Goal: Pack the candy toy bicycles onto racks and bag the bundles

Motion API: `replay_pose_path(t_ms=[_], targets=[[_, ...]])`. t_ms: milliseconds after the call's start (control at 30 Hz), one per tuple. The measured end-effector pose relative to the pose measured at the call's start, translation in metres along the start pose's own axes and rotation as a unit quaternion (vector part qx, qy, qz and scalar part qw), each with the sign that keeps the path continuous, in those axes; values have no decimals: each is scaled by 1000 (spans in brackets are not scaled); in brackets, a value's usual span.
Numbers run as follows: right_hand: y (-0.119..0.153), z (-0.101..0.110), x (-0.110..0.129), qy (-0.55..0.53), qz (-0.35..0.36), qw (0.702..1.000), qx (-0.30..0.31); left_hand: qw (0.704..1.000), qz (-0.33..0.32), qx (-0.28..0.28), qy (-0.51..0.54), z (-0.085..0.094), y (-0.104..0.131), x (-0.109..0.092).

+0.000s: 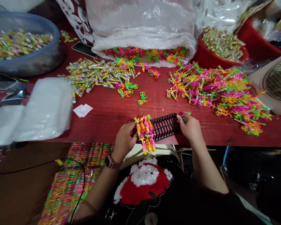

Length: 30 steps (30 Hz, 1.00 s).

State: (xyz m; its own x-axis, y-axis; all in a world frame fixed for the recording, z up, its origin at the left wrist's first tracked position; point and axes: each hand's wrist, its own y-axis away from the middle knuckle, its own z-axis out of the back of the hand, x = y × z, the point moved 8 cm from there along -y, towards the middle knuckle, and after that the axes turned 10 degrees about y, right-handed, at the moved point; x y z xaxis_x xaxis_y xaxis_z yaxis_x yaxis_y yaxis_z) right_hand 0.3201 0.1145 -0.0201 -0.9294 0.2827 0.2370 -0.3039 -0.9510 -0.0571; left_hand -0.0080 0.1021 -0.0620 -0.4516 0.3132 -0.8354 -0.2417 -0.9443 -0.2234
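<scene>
A black slotted plastic rack (165,126) lies slanted at the table's front edge, its right part bare slots. At its left end several small plastic toy bicycles (145,129) in yellow, orange and pink stand packed in rows. My left hand (126,140) is closed around that left end, beside the toys, with its fingertips partly hidden. On the right end of the rack, my right hand (189,126) pinches the corner between thumb and fingers. A loose green toy bicycle (142,98) lies just beyond the rack.
Piles of candy-like wrapped tubes (93,73) and mixed toy bicycles (215,87) cover the table (107,125). An open white sack (142,37), a blue basin (57,47) and a red tub (199,53) stand behind. Clear plastic bags (45,109) lie left; a fan (276,81) stands right.
</scene>
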Motion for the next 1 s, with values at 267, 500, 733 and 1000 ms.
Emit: replay_pose_path(t_ms=[267,500,733,1000], targets=[[26,2,-34,-226,-39,970,-78,999,16,-11,36,2,6,5],[52,-34,20,-498,27,865,48,973,-16,-192,125,51,-2,-36],[65,-49,52,-488,111,863,74,979,-159,87,-89,13,-64,-104],[67,-66,48,-491,80,865,67,967,-160,132,-146,0,-71,-89]])
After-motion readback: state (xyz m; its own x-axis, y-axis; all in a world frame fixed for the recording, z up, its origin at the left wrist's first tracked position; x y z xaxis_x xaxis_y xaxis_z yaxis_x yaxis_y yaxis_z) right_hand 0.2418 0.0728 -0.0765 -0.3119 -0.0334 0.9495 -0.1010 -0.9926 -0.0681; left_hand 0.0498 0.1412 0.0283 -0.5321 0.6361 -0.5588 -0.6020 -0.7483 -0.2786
